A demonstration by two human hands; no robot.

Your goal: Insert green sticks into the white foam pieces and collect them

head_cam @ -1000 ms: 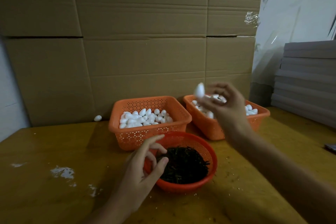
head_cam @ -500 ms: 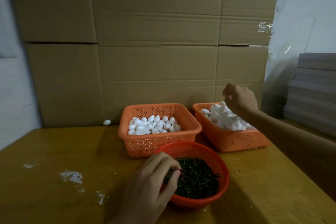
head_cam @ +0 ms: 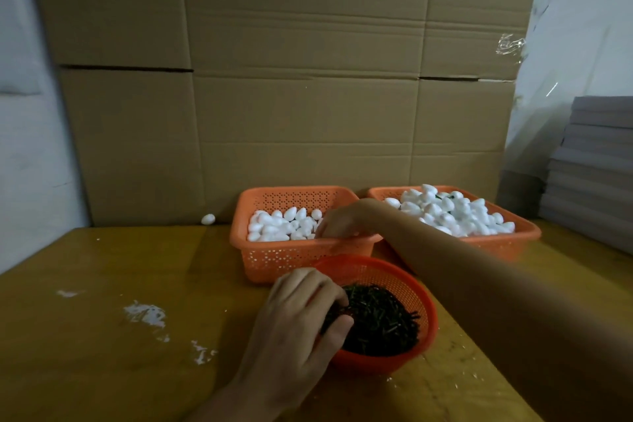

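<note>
Looking down from head height onto a yellow-brown bench (head_cam: 102, 353).

Left hand (head_cam: 298, 319) low and close, back upward, fingers curled down into a round orange bowl (head_cam: 424, 305). Thumb and fingertips closed on a small clump of the dark green sticks (head_cam: 380, 322) heaped inside the bowl.

Right hand (head_cam: 342, 221) farther away, just beyond the left hand, forearm stretched across from the right and passing above the bowl. Fingers pointing down among white foam pieces (head_cam: 281, 226) in an orange basket (head_cam: 281, 253). Blurred, so cannot tell whether anything is gripped or how wide the fingers stand.

Second orange basket (head_cam: 496, 245) to the right of the right hand, partly behind the forearm, piled high with more foam (head_cam: 452, 212); a few specks of green among the pile.

Stray foam piece (head_cam: 208, 218) well to the left of the right hand, alone on the bench at the foot of a cardboard wall (head_cam: 301, 113).

White smears (head_cam: 145, 313) on the bench left of the left hand.

Stack of grey sheets (head_cam: 596, 164) far to the right, beyond both hands.
</note>
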